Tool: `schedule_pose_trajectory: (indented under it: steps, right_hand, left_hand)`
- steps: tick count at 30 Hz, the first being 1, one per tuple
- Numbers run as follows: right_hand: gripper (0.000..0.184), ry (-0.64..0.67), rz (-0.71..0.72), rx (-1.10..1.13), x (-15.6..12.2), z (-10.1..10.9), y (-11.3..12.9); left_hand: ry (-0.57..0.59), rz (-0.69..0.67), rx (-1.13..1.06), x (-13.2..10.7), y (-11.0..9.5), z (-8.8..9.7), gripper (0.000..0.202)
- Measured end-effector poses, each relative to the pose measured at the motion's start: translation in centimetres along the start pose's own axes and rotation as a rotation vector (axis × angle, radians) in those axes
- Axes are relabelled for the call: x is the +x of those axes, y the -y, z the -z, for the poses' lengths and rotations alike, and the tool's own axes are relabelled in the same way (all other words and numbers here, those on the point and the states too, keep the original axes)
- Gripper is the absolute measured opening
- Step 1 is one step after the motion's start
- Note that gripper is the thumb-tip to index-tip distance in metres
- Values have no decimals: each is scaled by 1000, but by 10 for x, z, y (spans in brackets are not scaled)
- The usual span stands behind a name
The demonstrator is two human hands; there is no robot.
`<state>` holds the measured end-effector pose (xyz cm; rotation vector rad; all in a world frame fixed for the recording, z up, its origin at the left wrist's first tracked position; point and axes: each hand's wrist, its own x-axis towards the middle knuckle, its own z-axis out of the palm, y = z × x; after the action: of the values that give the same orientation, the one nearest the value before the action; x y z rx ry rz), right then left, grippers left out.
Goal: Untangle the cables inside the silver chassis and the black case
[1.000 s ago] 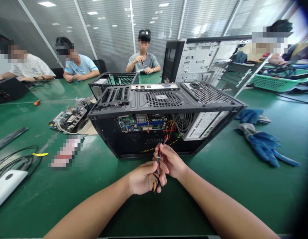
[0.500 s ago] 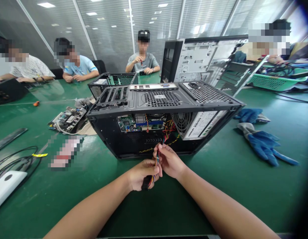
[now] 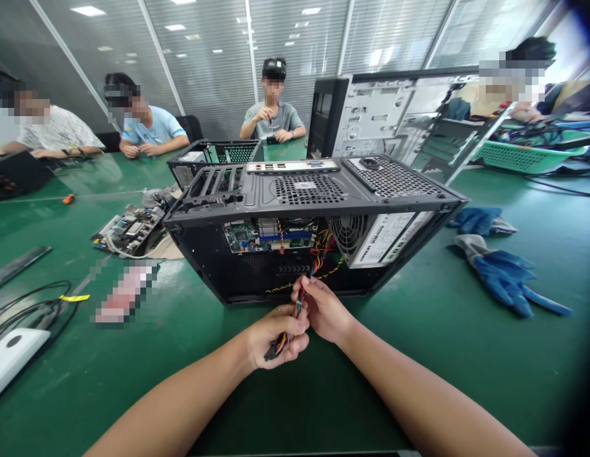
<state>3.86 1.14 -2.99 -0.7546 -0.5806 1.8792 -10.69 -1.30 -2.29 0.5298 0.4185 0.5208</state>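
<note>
A black computer case [image 3: 304, 190] lies on its side on the green table [image 3: 418, 355], open towards me, with a motherboard [image 3: 263, 233] and a power supply [image 3: 380, 235] inside. A bundle of coloured wires [image 3: 318, 254] runs out of the case to my hands. My left hand [image 3: 270, 339] is closed on the wire bundle's end, where a black connector [image 3: 272, 349] sticks out. My right hand [image 3: 323, 308] pinches the same wires just above, close to the case's lower edge.
Blue gloves [image 3: 504, 276] lie to the right. A loose circuit board [image 3: 130, 225], black cables [image 3: 32, 304] and a white device [image 3: 11, 352] are on the left. A second open case [image 3: 394, 114] stands behind. Several other people sit around the table; a green basket [image 3: 518, 155] is at far right.
My left hand has turned and slid lower on the wires, so the black connector now shows at its left side. My right hand has stayed pinched on the bundle.
</note>
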Motion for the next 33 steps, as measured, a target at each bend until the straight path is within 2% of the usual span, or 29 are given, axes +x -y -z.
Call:
schedule_pose_trajectory:
  steps: [7, 10, 13, 17, 20, 26, 33]
  right_hand:
    - [24, 26, 11, 24, 0, 1, 0]
    - [25, 13, 11, 13, 0, 0, 0]
    - [26, 14, 5, 11, 0, 0, 2]
    - [26, 90, -24, 9, -1, 0, 4]
    - [25, 118, -33, 23, -2, 1, 4]
    - [23, 71, 11, 57, 0, 2, 0]
    - [23, 23, 11, 65, 0, -1, -2]
  left_hand:
    - [138, 174, -253, -7, -6, -3, 26]
    - [164, 116, -296, -8, -7, -4, 21]
    - [140, 11, -284, -11, -6, -9, 13]
    - [120, -22, -93, -11, -2, -10, 27]
    - [130, -68, 42, -8, 1, -4, 38]
    - [161, -42, 34, 0, 3, 10, 40]
    - [178, 7, -95, -1, 2, -3, 31]
